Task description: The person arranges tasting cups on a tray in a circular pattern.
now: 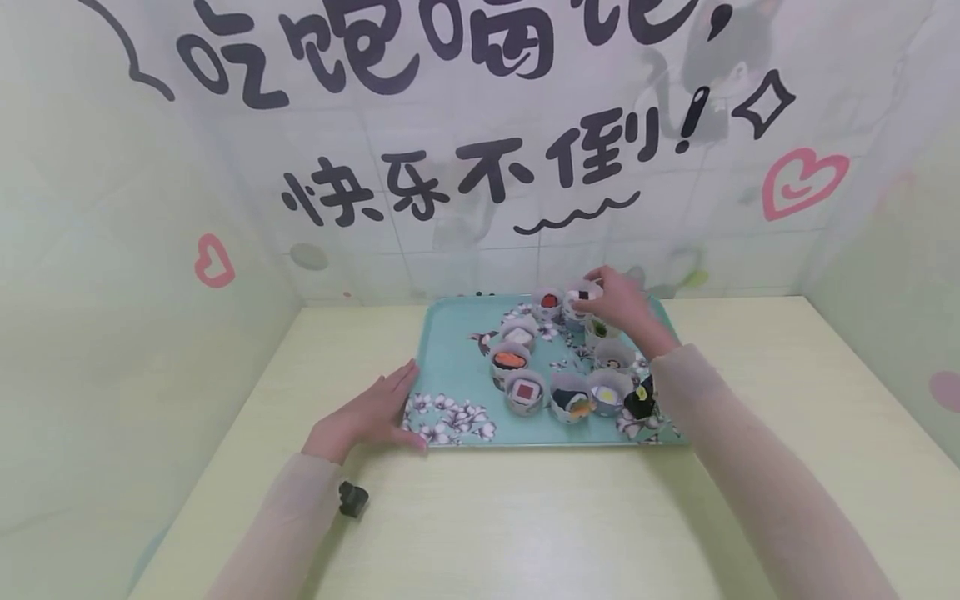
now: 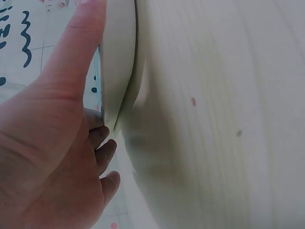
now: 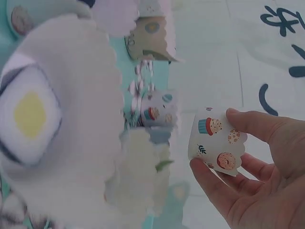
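Note:
My right hand (image 1: 624, 305) pinches a small paper baking cup (image 3: 215, 143) printed with cupcakes and donuts, at the back right of a turquoise tray (image 1: 453, 350). In the head view a white piece of sushi with a dark band shows inside that cup. Thumb and fingers press on the cup's sides in the right wrist view. At the tray's front left corner my left hand (image 1: 371, 410) touches the rim, thumb stretched along the front edge and fingers along the left side. Several other paper cups stand in a ring on the tray, among them one with orange-topped sushi (image 1: 510, 360).
A small black object (image 1: 352, 498) lies on the pale wooden table (image 1: 525, 525) by my left forearm. Behind the tray rises a white printed curtain (image 1: 465, 267) with black lettering. A dark piece with a yellow flower (image 1: 642, 395) sits at the tray's right.

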{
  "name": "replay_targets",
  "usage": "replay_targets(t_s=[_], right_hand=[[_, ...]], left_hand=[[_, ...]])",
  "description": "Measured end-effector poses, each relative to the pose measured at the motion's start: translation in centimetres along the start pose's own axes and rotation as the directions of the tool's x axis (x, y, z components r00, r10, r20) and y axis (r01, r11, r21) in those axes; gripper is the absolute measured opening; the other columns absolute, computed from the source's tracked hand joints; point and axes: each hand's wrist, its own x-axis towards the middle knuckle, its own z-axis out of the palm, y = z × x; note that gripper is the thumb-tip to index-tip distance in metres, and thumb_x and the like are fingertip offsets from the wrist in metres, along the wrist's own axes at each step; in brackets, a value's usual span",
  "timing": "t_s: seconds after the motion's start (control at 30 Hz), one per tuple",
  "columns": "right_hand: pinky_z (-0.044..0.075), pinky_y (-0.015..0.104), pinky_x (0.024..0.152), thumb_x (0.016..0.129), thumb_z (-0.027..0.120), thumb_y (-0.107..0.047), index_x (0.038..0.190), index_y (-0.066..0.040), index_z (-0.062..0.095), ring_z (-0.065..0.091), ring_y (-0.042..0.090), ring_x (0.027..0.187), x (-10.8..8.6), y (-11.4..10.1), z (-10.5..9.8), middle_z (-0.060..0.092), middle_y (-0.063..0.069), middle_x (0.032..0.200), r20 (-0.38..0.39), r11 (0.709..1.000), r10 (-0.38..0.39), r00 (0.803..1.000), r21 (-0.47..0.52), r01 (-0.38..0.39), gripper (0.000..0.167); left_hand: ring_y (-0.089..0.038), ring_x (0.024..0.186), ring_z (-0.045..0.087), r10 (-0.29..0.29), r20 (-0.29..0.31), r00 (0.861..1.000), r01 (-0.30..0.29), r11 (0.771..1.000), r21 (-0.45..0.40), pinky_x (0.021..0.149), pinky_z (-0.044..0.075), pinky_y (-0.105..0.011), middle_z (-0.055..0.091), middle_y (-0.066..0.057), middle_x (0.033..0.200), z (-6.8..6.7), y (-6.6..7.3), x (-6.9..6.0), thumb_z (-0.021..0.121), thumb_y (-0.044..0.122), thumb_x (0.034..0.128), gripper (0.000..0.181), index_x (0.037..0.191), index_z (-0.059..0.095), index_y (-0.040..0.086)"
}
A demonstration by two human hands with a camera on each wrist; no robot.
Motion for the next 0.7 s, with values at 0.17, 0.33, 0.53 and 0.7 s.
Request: replay_targets(t_s=[0.17,0.33,0.53,0.7], right_hand=[[0.047,0.054,0.109,0.093,0.069,-0.027,0.141,-0.002,0.044,0.048,0.040,0.133,0.2,-1.6,1.7,0.044,0.025,0.150,0.033,1.000,0.007,0.999,-0.013,-0.007,0.060],[0.051,0.051,0.103,0.092,0.071,-0.025,0.140,-0.002,0.046,0.055,0.037,0.122,0.5,-2.5,3.2,0.054,0.023,0.140,0.040,0.999,-0.025,0.999,-0.039,0.026,0.059],[0.053,0.048,0.100,0.092,0.072,-0.022,0.138,-0.001,0.047,0.058,0.033,0.115,1.0,-3.2,4.6,0.058,0.020,0.135,0.026,0.996,-0.050,0.998,-0.070,0.052,0.056],[0.053,0.047,0.101,0.093,0.071,-0.021,0.138,-0.002,0.047,0.058,0.033,0.117,1.2,-3.5,5.3,0.057,0.020,0.137,0.024,0.998,-0.046,0.999,-0.047,0.047,0.054]], left_hand=[[-0.043,0.154,0.011,-0.005,0.004,1.000,0.005,1.000,-0.006,0.126,0.016,-0.057,0.004,-0.024,0.167,0.0,0.0,0.0,0.078,0.065,0.0687,0.134,0.157,0.007,-0.007],[-0.043,0.153,0.012,0.001,0.003,1.000,-0.001,1.000,-0.001,0.126,0.016,-0.058,0.005,-0.025,0.166,0.0,0.0,0.0,0.079,0.064,0.0693,0.133,0.156,0.008,-0.008],[-0.043,0.153,0.012,0.005,0.000,1.000,-0.005,1.000,-0.011,0.126,0.016,-0.058,0.004,-0.025,0.166,0.1,-0.1,0.0,0.079,0.064,0.0691,0.134,0.156,0.008,-0.008],[-0.042,0.154,0.011,-0.001,-0.001,1.000,0.001,1.000,-0.014,0.126,0.015,-0.057,0.004,-0.024,0.167,0.1,-0.2,0.0,0.079,0.064,0.0692,0.134,0.157,0.007,-0.007]])
